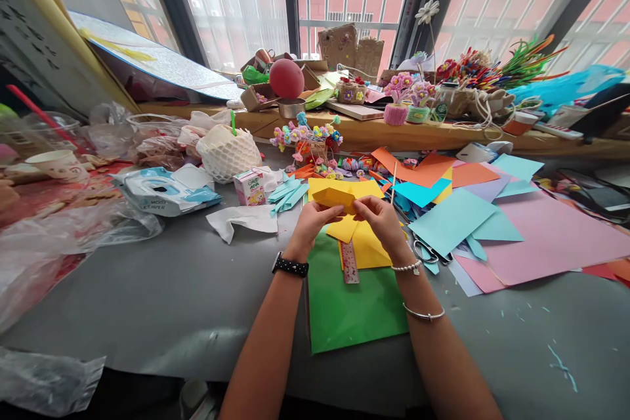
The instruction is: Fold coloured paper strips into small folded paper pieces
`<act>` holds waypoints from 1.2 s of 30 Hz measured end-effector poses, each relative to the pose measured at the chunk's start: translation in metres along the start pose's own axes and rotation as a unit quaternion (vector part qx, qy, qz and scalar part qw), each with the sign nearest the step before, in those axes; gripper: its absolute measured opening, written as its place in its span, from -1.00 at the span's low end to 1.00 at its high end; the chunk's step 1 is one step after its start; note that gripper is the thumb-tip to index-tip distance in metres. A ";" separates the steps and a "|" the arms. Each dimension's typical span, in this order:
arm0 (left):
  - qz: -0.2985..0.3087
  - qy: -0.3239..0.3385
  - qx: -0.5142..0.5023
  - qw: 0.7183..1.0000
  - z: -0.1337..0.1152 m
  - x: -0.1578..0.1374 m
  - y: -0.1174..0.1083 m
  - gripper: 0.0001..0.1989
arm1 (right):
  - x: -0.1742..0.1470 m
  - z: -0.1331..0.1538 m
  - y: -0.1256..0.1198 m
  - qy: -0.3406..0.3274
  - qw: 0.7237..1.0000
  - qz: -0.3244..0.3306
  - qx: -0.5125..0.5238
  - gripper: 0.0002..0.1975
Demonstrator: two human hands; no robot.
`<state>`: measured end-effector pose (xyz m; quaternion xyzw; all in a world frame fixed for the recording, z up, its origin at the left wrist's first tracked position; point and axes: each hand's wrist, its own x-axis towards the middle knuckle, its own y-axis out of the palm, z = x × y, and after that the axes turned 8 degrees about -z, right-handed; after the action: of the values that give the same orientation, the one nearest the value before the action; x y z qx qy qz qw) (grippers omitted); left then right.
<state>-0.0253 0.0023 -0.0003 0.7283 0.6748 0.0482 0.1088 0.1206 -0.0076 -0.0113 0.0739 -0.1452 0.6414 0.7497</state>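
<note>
A small folded piece of yellow paper is held up between both hands, above the table. My left hand pinches its left end, thumb along the lower edge. At the right end, my right hand grips it between thumb and fingers. Below lie more yellow paper sheets on a green sheet. A pink patterned ruler rests across the yellow and green paper. Scissors lie just right of my right wrist, partly under blue paper.
Blue sheets, a large pink sheet and orange paper spread to the right. Folded blue strips, a tissue, a small box and a wipes pack stand left. Craft flowers sit behind.
</note>
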 end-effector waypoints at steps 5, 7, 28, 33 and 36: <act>-0.015 0.006 -0.024 1.000 -0.003 0.002 -0.006 -0.61 | 0.001 0.000 -0.002 -0.001 1.000 -0.010 0.001 -0.73; -0.042 0.017 -0.037 0.998 -0.005 0.003 -0.010 -0.65 | 0.002 0.000 -0.003 0.000 1.000 -0.011 -0.002 -0.74; -0.033 0.061 0.012 0.998 -0.005 0.002 -0.012 -0.84 | 0.003 0.004 -0.008 0.014 0.999 -0.003 0.040 -0.83; -0.008 0.058 0.030 0.998 -0.007 0.000 -0.011 -0.81 | 0.002 0.004 -0.009 0.010 0.999 -0.007 0.038 -0.85; 0.009 0.040 0.033 0.999 -0.008 0.000 -0.009 -0.74 | 0.002 0.003 -0.009 0.000 0.999 -0.002 0.040 -0.85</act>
<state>-0.0360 0.0033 0.0057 0.7351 0.6732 0.0561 0.0574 0.1292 -0.0081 -0.0070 0.1042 -0.1189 0.6453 0.7474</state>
